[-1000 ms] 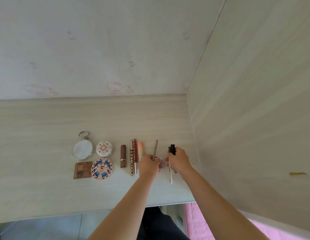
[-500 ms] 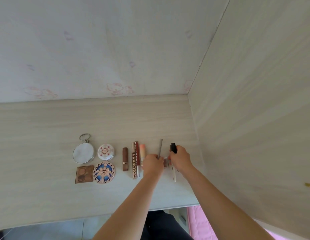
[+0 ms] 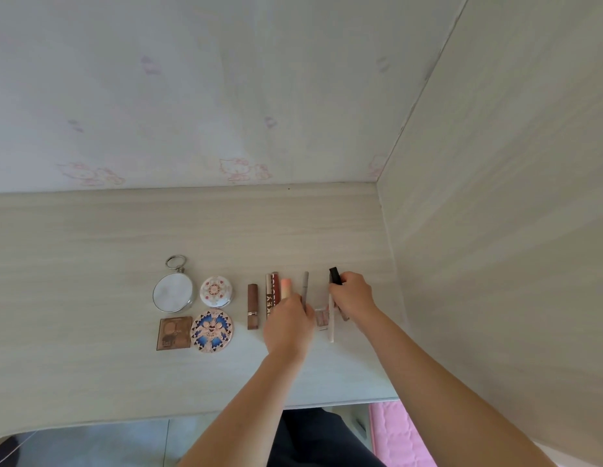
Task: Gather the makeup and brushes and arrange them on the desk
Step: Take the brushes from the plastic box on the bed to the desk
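Observation:
Makeup lies in a row on the pale wooden desk (image 3: 91, 237): a round mirror (image 3: 173, 293), a white compact (image 3: 215, 291), a brown palette (image 3: 174, 333), a blue patterned compact (image 3: 211, 332), a brown lipstick (image 3: 252, 306), a lettered tube (image 3: 270, 291) and a peach stick (image 3: 286, 288). My left hand (image 3: 288, 326) pinches a thin grey pencil (image 3: 305, 284). My right hand (image 3: 354, 294) grips a black-capped item (image 3: 335, 276). Between the hands lie a small clear pink case (image 3: 321, 319) and a white stick (image 3: 331, 321).
A wooden side panel (image 3: 495, 230) rises close on the right of the desk. The back wall (image 3: 226, 96) carries faint pink cartoon prints. The desk's front edge (image 3: 192, 417) runs below my arms, with floor and a pink mat (image 3: 401, 436) beneath.
My right hand has shifted a little to the right and back with the black-capped item. My left hand stays on the grey pencil. The camera has tilted slightly.

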`<move>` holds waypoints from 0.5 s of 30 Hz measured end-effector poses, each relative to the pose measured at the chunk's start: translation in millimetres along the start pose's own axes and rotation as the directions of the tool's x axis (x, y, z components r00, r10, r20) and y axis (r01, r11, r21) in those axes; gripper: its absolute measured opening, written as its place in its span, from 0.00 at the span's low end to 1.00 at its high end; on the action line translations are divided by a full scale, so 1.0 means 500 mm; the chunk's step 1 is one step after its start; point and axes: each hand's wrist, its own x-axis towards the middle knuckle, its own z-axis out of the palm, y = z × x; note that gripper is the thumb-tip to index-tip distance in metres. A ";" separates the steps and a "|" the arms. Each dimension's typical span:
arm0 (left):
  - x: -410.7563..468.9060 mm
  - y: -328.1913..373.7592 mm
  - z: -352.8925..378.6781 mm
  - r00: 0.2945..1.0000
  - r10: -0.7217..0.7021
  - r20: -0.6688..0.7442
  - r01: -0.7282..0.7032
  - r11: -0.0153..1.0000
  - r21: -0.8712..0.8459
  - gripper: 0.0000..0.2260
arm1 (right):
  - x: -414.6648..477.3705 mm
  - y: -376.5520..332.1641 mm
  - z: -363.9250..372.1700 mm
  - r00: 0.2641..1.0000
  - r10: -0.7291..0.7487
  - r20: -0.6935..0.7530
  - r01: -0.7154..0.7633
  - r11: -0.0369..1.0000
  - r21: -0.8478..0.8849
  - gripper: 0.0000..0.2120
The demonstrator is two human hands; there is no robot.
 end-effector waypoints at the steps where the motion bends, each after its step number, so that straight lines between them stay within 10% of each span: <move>1: 0.000 -0.008 0.001 0.999 0.029 -0.030 -0.028 0.999 0.037 0.10 | 0.001 -0.008 0.005 1.000 0.003 0.007 -0.003 1.000 0.002 0.05; 4: -0.003 -0.031 0.002 0.989 0.128 -0.079 -0.114 0.980 0.163 0.25 | 0.004 -0.029 0.025 0.999 0.002 0.034 -0.001 1.000 -0.012 0.05; 15: 0.020 -0.080 0.029 0.912 0.384 -0.146 -0.300 0.865 0.402 0.27 | 0.017 -0.047 0.055 0.998 -0.019 0.059 0.028 0.988 -0.153 0.05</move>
